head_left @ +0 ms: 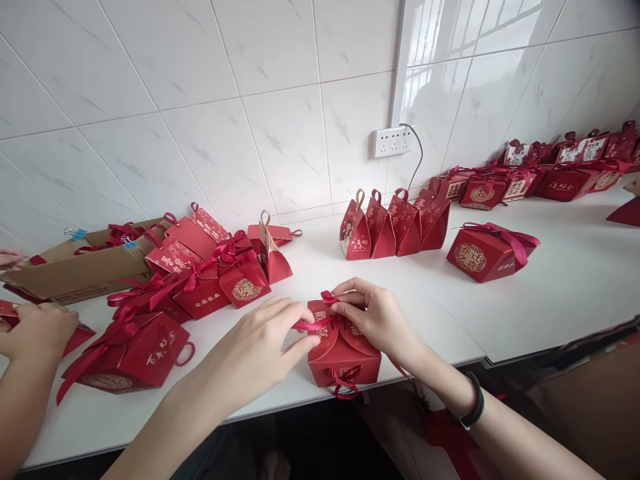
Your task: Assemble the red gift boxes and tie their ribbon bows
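Close to the table's front edge sits a red gift box [345, 363] with curved top flaps, gold lettering and a twisted rope handle hanging at its front. A red ribbon [314, 326] runs over its top. My left hand [277, 330] pinches the ribbon at the box's left side. My right hand [367, 310], above the top flaps, has thumb and fingers closed on a ribbon loop. One ribbon tail hangs down under my right wrist. The ribbon's crossing is partly hidden by my fingers.
Finished-looking bowed boxes [137, 353] and a cardboard carton [75, 277] stand left, beside another person's hand [45, 327]. Several upright triangular boxes [380, 230] line the back. One bowed box [493, 252] is at right, with more boxes [565, 180] along the wall near a power strip [393, 142].
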`<state>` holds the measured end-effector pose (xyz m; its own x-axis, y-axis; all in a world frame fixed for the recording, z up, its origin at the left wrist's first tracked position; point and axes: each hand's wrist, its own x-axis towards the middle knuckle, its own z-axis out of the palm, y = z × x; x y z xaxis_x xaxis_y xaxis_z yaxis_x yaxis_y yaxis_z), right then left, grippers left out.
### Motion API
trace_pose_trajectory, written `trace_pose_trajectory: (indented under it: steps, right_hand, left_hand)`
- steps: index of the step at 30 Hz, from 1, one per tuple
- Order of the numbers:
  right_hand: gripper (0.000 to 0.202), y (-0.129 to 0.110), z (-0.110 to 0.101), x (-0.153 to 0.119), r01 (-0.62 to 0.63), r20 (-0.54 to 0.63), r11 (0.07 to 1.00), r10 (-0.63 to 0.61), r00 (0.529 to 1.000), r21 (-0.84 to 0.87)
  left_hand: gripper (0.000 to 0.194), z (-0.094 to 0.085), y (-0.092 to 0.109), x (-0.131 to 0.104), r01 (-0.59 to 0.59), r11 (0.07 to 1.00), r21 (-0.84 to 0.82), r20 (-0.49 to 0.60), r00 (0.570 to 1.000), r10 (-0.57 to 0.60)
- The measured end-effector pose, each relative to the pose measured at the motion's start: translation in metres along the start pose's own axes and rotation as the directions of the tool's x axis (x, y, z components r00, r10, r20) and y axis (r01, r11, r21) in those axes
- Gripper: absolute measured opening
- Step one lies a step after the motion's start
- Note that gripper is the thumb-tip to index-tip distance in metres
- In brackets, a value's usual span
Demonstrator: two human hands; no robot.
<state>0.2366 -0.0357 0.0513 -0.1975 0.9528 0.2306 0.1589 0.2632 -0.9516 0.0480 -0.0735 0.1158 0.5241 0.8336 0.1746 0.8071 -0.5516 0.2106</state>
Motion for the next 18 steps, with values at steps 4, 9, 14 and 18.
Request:
trace_pose_trajectory:
  steps: [4,9,14,18]
  right_hand:
    - [0.006,-0.002,0.001,0.002,0.04,0.024,0.999,-0.04,0.999,-0.016]
    - [0.015,-0.005,0.003,0.0,0.098,0.021,0.987,-0.096,0.995,-0.13]
    - [0.014,-0.003,0.001,0.0,0.086,0.032,0.99,-0.082,0.996,-0.115]
    - [0.013,-0.003,-0.001,-0.001,0.097,0.074,0.992,-0.091,0.993,-0.078]
  left_hand:
    - [0.015,-0.002,0.003,0.005,-0.027,0.993,0.112,0.084,0.996,0.018]
    - [0.023,-0.012,0.017,0.033,-0.165,0.98,0.115,0.125,0.981,0.15]
    - [0.025,-0.009,0.005,0.055,-0.122,0.989,-0.086,0.065,0.99,0.128]
    - [0.015,0.0,-0.015,0.059,-0.194,0.968,-0.162,-0.096,0.979,0.18]
